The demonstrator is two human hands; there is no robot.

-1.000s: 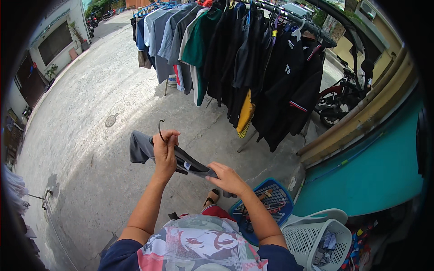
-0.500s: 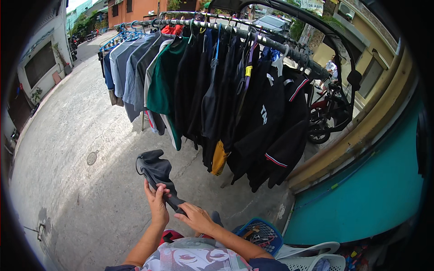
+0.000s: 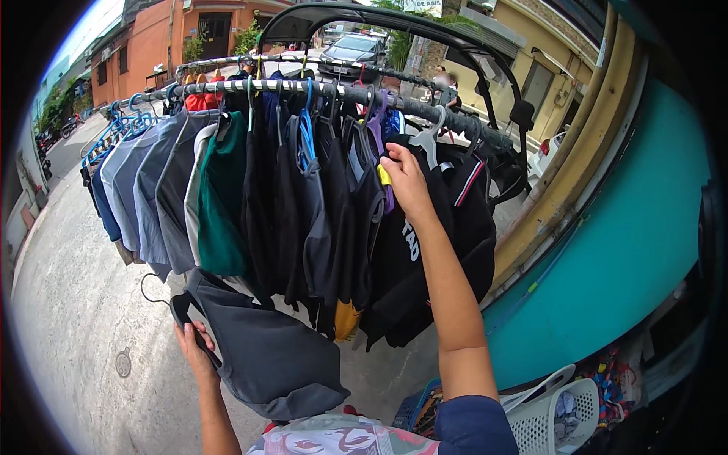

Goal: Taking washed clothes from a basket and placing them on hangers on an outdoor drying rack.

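Note:
My left hand point(image 3: 199, 350) is closed around the side of a black hanger point(image 3: 180, 307), low in front of the rack. A dark grey garment point(image 3: 277, 353) hangs from it, spread toward the right; its exact kind is unclear. The hanger's bare hook points left. My right arm is raised to the clothes rack point(image 3: 349, 92). Up there, my right hand point(image 3: 408, 180) has its fingers bent together at the neck of a black top point(image 3: 447, 201), beside a purple hanger point(image 3: 377, 114) and a yellow piece point(image 3: 384, 175). What the fingertips grip is hidden.
Many clothes hang along the rail, among them a green top point(image 3: 224, 205) and grey shirts point(image 3: 178, 189). At lower right stand a white basket point(image 3: 557, 417) and a blue basket point(image 3: 413, 406). A teal panel point(image 3: 599, 250) borders the right. Behind the rack is a canopied vehicle point(image 3: 523, 114).
My right hand has left the grey garment and risen to the rack. My left hand has moved left with the hanger, and the garment has opened out. The view has shifted closer to the rack.

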